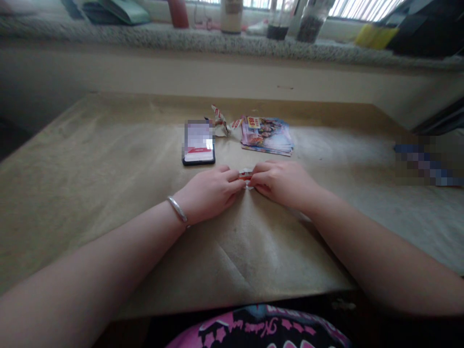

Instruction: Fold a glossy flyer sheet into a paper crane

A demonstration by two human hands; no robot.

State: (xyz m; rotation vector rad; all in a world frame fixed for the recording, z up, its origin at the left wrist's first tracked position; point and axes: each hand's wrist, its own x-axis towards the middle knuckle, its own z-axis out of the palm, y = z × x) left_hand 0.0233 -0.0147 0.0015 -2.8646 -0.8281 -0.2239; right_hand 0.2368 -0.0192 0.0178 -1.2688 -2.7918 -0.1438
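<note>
Left: my left hand closed, pinching a small red-and-white paper
Right: my right hand closed, pinching its other side
Nearby: phone, printed cards

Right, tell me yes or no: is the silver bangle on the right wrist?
No, the silver bangle circles the left wrist, and the right wrist is bare.
</note>
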